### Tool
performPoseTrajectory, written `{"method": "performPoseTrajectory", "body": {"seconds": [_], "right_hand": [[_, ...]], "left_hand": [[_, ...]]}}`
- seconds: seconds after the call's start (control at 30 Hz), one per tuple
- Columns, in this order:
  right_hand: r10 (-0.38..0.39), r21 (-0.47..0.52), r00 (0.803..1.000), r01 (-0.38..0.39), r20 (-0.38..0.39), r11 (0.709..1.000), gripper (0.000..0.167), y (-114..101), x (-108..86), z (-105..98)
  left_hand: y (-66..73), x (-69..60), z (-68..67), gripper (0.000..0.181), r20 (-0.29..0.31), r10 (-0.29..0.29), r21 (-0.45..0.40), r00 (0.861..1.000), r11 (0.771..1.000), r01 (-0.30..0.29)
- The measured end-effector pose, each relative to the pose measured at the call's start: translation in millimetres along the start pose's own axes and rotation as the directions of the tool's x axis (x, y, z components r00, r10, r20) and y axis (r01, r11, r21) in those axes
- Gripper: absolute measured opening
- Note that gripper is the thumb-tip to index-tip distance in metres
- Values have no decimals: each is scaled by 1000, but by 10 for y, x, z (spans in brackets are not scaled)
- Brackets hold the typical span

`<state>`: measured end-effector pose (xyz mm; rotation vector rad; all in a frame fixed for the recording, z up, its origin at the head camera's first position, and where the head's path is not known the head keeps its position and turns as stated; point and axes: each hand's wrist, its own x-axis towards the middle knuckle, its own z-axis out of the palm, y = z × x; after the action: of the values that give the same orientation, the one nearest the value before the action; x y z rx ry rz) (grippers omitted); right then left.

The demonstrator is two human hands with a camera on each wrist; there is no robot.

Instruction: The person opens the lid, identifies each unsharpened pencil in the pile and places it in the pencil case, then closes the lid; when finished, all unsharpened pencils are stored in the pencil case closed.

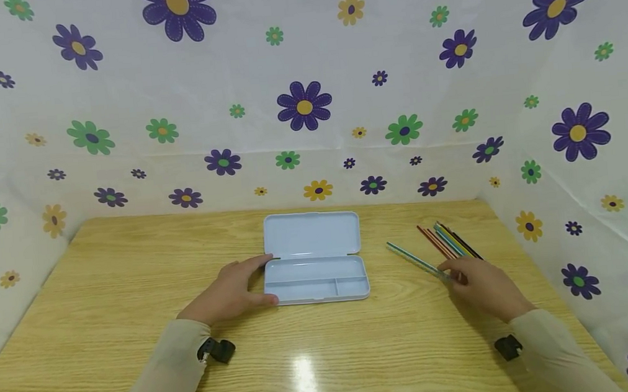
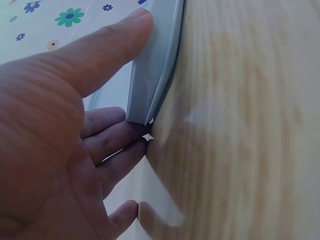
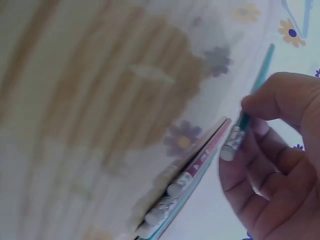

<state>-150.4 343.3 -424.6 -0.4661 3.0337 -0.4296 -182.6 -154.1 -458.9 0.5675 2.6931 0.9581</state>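
A light-blue pencil case (image 1: 316, 290) lies with its lid (image 1: 312, 233) folded back on the table, its lower tray divided into compartments. At its left end is my left hand (image 1: 231, 293), thumb at the front corner and a finger at the hinge corner, holding it. The left wrist view shows this thumb (image 2: 112, 50) along the case's wall (image 2: 152, 75). Over on the right, my right hand (image 1: 481, 284) pinches a teal-green pencil (image 1: 411, 257) near its white eraser end (image 3: 232, 142). Several more pencils (image 1: 452, 240) lie together just beyond that hand.
The wooden table (image 1: 130, 268) ends at a white flowered sheet (image 1: 335, 51) at the back and both sides. Bare wood lies between the pencil case and the pencils. A dark strap-like device sits on each wrist.
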Motion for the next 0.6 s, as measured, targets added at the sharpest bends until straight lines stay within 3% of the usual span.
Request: {"method": "performPoseTrajectory", "body": {"seconds": [0.37,0.6], "right_hand": [[-142,-34,978,139,-150,990,19,-252,94,-23],[-282,-37,929,281,-239,959,22,-462,240,42]], "left_hand": [[14,-7,-3,92,3,-16,-2,1000,1000,16],[44,-10,-12,91,-3,-26,-6,1000,1000,26]]}}
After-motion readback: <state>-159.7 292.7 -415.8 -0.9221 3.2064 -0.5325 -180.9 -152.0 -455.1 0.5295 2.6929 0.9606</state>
